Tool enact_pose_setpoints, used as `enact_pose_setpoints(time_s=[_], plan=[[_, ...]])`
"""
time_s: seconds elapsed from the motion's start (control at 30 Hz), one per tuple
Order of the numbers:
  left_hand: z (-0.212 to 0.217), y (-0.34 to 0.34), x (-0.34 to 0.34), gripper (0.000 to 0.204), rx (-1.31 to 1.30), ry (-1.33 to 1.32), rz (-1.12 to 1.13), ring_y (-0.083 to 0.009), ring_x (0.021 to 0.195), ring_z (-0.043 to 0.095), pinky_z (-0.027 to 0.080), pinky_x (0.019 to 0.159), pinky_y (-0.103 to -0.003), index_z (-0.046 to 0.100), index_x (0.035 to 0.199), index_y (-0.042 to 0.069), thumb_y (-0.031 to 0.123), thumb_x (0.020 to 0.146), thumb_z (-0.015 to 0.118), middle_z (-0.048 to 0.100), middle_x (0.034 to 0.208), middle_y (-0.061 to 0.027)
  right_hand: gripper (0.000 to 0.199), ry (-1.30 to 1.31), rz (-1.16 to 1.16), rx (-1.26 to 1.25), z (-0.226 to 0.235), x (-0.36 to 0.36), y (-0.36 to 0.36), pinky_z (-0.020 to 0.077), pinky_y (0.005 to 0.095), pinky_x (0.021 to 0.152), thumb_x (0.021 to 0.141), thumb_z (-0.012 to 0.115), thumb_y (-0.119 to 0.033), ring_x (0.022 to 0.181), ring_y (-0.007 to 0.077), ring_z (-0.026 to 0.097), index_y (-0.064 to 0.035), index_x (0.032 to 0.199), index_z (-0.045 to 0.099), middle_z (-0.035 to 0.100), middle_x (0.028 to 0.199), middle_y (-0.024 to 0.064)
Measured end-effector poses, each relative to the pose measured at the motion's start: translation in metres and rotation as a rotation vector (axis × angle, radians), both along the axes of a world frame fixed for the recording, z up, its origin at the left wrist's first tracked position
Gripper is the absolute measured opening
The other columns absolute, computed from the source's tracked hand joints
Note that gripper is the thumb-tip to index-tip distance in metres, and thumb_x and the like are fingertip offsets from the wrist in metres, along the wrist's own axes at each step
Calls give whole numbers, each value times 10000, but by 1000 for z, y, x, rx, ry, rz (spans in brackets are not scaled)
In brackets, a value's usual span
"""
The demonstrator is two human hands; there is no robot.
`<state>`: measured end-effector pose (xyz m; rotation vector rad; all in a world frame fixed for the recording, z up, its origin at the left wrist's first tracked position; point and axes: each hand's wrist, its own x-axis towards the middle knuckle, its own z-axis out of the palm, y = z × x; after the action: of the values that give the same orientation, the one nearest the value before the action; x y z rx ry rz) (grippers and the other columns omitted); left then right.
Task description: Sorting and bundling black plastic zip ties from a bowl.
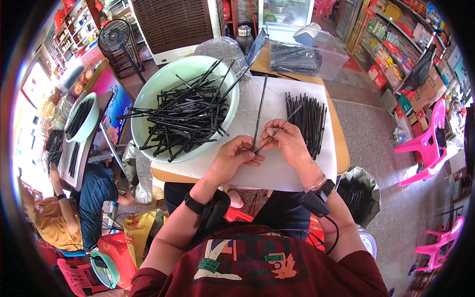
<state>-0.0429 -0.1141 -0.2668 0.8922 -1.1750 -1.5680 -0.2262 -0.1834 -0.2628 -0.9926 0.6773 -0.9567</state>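
In front of me, my left hand [232,158] pinches the lower end of a long, thin black rod [260,109] that points away from me. Close beside it, my right hand [287,141] has its fingers closed on a thin dark strip [289,116], with its near end by the rod's lower end. How the two pieces meet is hidden by my fingers. A large pale green basin [148,96] on the left holds a tangled heap of black rods [183,116]. Right of my hands, several similar rods [311,123] lie side by side on a white sheet [277,179].
A clear plastic box [334,57] with bagged black pieces stands at the table's far side, near a grey flask [244,37]. A dark sack [358,198] is on the floor at right. Pink chairs [428,143] stand farther right. Another person [64,225] sits at left.
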Motion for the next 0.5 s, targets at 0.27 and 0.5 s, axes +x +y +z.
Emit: enact_pose_setpoints(time_s=[0.27, 0.5], plan=[[-2, -3, -1, 231, -32, -93, -85, -208, 923, 642, 542, 762, -274, 481, 1095, -24, -88, 873, 471, 555, 1002, -93, 119, 84, -37, 20, 2, -4, 1, 525, 279, 625, 864, 558, -75, 658, 186, 635, 23, 932, 563, 622, 774, 94], [9, 5, -5, 233, -68, -126, -106, -216, 961, 633, 530, 779, -286, 516, 1102, -32, -74, 878, 469, 572, 1032, -94, 200, 92, 66, 9, -5, -3, -1, 539, 293, 608, 845, 545, -87, 651, 215, 642, 72, 966, 540, 618, 759, 129]])
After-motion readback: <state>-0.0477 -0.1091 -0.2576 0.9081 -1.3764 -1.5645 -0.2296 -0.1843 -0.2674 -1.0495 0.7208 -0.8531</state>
